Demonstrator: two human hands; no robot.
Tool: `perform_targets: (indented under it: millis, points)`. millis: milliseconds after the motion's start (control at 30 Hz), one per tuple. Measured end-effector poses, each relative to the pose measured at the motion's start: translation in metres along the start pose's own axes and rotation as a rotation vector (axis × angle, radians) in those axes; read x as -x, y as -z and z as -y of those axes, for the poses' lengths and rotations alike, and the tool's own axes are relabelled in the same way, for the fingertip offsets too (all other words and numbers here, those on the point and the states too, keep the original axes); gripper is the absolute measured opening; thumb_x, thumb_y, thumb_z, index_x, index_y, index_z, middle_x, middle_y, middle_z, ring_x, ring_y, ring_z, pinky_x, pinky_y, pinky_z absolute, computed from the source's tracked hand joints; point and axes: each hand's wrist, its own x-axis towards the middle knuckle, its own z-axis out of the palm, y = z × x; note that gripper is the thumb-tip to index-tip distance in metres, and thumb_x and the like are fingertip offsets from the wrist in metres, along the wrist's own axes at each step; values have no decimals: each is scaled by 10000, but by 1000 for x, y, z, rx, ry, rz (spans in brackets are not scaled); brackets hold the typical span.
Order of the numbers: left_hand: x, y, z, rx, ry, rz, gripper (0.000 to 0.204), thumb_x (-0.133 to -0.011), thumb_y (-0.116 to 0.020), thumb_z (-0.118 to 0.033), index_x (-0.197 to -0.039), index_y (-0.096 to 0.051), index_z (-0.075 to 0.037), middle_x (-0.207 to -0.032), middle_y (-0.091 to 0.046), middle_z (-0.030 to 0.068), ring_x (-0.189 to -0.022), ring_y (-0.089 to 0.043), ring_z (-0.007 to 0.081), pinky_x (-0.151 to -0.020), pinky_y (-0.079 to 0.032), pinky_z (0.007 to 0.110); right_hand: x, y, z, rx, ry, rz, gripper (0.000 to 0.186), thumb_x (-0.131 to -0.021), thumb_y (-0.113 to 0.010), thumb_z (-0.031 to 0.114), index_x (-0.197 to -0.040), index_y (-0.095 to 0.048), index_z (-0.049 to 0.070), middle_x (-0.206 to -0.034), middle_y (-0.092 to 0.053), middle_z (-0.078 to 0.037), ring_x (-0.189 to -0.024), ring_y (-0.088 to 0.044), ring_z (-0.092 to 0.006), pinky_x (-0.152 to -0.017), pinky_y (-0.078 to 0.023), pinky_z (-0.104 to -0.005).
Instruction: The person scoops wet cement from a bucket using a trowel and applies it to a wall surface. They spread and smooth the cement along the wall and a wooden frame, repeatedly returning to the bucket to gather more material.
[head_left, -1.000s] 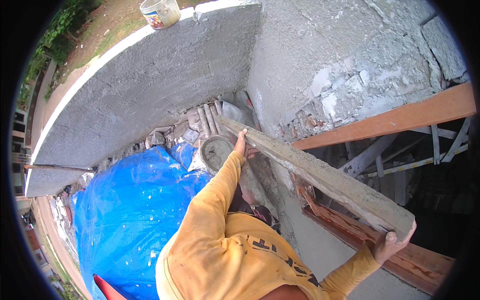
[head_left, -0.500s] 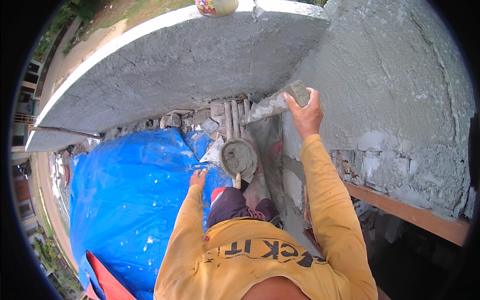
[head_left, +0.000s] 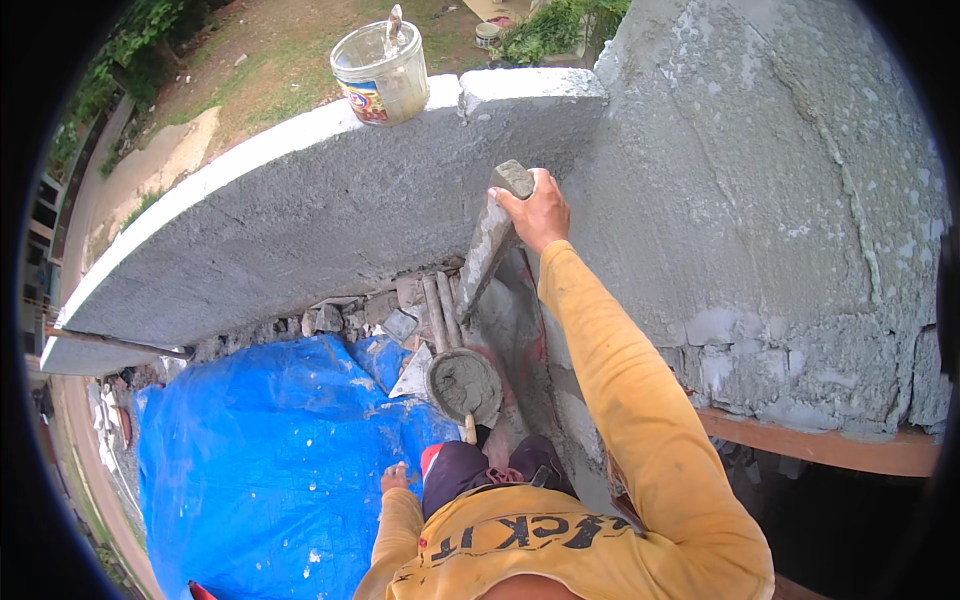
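While your right hand (head_left: 537,213) grips the mortar-smeared board (head_left: 484,250) near its top, tilted by the low wall (head_left: 300,235), the step appears to be one-handed positioning; the next move calls for clearing the mortar bucket (head_left: 466,388). Your left hand's (head_left: 396,478) grip: cannot tell.

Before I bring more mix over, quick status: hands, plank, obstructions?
Right hand gripping tilted plank near its upper end. Left hand apparently empty, by blue tarp. Container of grey mix near plank's lower end.
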Motion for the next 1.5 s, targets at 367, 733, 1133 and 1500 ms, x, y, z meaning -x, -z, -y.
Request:
perform_targets:
  millis: [367,733,1133,1500]
  points:
    - [89,75,100,-211,298,-147,427,-889,-509,-395,-865,-646,9,-840,-654,153,-706,-638,265,-664,-543,370,-111,-58,3,-196,119,224,702,-804,-644,285,-1371,-355,-12,-1371,-432,-221,-1237,-457,-343,-1023,-372,-387]
    - [58,36,-24,27,212,-43,542,-790,-703,-139,-1235,-446,37,-821,-636,165,-512,-623,248,-381,-453,373,99,2,-37,-727,27,705,721,-832,-626,419,-1351,-405,-30,-1287,-522,-234,-1190,-519,-315,-1008,-385,-341]
    - [50,-30,-203,-761,-533,595,366,-868,-603,-309,-1077,-630,-10,-1116,-593,238,-895,-634,340,-845,-478,392,619,193,-314,25,-1304,254,596,-834,-635,395,-1215,-540,-54,-1223,-573,-212,-1132,-558,-329,-963,-423,-376]
    - [269,-69,-214,-717,-1249,964,216,-893,-585,-201,-964,-625,-1,-1101,-608,212,-1186,-504,351,-913,-452,407,802,158,-312,-262,-1350,290,467,-827,-645,386,-1063,-648,-16,-884,-687,-151,-779,-656,-227,-709,-492,-358]
